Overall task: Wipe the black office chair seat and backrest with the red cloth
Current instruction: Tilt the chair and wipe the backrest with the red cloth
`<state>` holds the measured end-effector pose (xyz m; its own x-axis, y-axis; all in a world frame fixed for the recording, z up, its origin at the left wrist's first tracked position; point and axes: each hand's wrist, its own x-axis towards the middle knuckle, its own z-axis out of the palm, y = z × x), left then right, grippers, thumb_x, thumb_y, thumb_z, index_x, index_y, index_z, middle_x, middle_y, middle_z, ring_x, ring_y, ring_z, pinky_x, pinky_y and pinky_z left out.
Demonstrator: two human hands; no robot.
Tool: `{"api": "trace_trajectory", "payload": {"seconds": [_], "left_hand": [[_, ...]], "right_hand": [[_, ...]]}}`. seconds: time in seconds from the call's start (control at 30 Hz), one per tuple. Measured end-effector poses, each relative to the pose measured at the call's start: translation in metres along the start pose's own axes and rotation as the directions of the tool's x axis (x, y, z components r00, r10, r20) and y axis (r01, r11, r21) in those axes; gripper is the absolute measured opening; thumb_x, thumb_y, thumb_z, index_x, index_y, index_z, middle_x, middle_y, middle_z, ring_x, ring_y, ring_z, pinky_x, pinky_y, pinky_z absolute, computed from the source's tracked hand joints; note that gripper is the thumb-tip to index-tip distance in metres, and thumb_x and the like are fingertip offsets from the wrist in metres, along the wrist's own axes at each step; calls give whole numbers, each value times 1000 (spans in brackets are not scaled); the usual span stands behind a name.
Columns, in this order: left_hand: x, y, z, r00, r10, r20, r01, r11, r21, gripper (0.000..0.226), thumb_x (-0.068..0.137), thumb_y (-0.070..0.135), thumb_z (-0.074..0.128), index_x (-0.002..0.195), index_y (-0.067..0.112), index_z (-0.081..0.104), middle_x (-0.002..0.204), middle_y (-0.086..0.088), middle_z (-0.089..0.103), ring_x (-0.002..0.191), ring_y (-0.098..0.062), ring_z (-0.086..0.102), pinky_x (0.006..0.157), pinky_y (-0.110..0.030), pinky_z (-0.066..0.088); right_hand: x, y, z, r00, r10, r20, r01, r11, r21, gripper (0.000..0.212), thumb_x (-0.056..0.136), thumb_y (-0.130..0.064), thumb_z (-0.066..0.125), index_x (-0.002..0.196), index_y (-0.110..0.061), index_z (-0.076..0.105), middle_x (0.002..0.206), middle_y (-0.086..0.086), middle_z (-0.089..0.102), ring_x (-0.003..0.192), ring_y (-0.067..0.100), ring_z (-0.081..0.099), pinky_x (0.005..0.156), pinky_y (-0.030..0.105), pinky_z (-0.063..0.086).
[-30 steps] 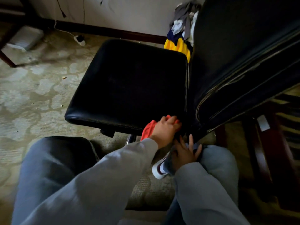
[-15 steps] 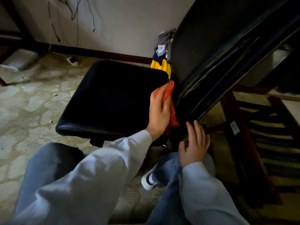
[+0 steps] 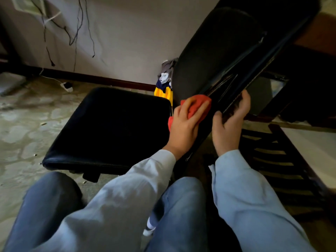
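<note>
The black office chair fills the middle of the head view: its seat [image 3: 112, 128] lies flat at left and its backrest [image 3: 223, 57] rises tilted at right. My left hand [image 3: 183, 124] presses the red cloth [image 3: 201, 106] against the backrest's lower side edge, fingers curled over the cloth. My right hand [image 3: 228, 122] grips the same edge of the backrest from the rear, fingers wrapped round it just right of the cloth.
A pile of yellow, blue and grey clothes [image 3: 164, 86] lies behind the chair against the wall. Cables [image 3: 76, 30] hang down the wall and a charger [image 3: 66, 86] lies on the patterned carpet. A dark wooden slatted frame [image 3: 278, 160] stands at right. My knees fill the foreground.
Both hands have climbed from the seat's rear corner up the backrest's side edge. The cloth moved up with my left hand; my right hand now grips the backrest edge.
</note>
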<state>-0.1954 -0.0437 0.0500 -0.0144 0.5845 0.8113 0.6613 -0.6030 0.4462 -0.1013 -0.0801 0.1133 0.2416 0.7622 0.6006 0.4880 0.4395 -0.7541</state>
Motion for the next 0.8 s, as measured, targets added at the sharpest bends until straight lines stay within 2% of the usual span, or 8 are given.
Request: {"api": "trace_trajectory", "payload": {"seconds": [0.13, 0.2, 0.37, 0.43, 0.53, 0.63, 0.67, 0.8], "left_hand": [[-26, -19, -2, 998, 21, 61, -25, 997, 70, 58, 86, 7, 60, 134, 29, 38, 134, -8, 31, 103, -33, 43, 91, -35, 34], [-38, -29, -7, 991, 13, 131, -23, 997, 74, 51, 89, 12, 52, 135, 28, 39, 134, -8, 31, 101, -32, 45, 87, -36, 38], [-52, -44, -25, 962, -52, 269, 29, 996, 87, 46, 89, 27, 38, 135, 30, 36, 133, -7, 31, 108, -26, 40, 83, -43, 49], [-34, -35, -33, 973, -89, 215, 93, 996, -12, 45, 89, 23, 42, 133, 24, 40, 134, -13, 37, 115, -29, 44, 92, -44, 47], [20, -5, -42, 996, -52, 77, 63, 988, -143, 44, 87, 16, 50, 130, 17, 47, 130, -18, 44, 118, -26, 45, 100, -32, 41], [65, 25, -44, 997, 33, 72, -23, 991, -130, 41, 87, 21, 53, 127, 16, 52, 129, -19, 45, 113, -32, 49, 89, -38, 51], [73, 31, -43, 994, 53, 99, -43, 994, -103, 41, 87, 25, 52, 127, 17, 52, 128, -18, 45, 111, -34, 51, 83, -41, 54], [69, 37, -32, 980, 66, 190, -71, 997, 17, 41, 85, 30, 50, 123, 17, 55, 121, -18, 50, 95, -33, 57, 60, -42, 56]], "right_hand": [[5, 2, -2, 999, 37, 34, -38, 999, 32, 76, 85, 10, 48, 145, -17, 11, 140, -2, 26, 108, -26, 33, 86, -4, 33], [4, 6, -2, 996, 75, 53, -77, 996, 38, 78, 85, 10, 48, 145, -20, 8, 137, -5, 25, 102, -32, 34, 83, -5, 33], [0, 14, 1, 978, 193, 82, -198, 979, 54, 84, 85, 6, 51, 144, -30, 4, 143, -3, 27, 117, -8, 35, 88, 3, 40], [1, 14, 1, 975, 212, 71, -217, 974, 68, 81, 85, 4, 52, 142, -32, 8, 144, -2, 30, 122, 4, 39, 91, 8, 43], [7, 9, -3, 972, 230, 48, -234, 967, 100, 75, 85, 3, 53, 139, -31, 13, 145, 4, 33, 123, 14, 45, 87, 8, 43], [8, 7, -5, 969, 240, 63, -247, 960, 132, 76, 83, 5, 54, 137, -32, 17, 146, 7, 33, 127, 17, 42, 95, 23, 44], [7, 6, -4, 968, 243, 65, -251, 957, 147, 76, 83, 6, 55, 138, -32, 18, 145, 6, 34, 128, 15, 41, 95, 23, 43], [1, 2, 0, 976, 213, 43, -217, 961, 168, 80, 82, 9, 55, 125, -50, 23, 135, -7, 38, 121, -2, 41, 86, 3, 40]]}}
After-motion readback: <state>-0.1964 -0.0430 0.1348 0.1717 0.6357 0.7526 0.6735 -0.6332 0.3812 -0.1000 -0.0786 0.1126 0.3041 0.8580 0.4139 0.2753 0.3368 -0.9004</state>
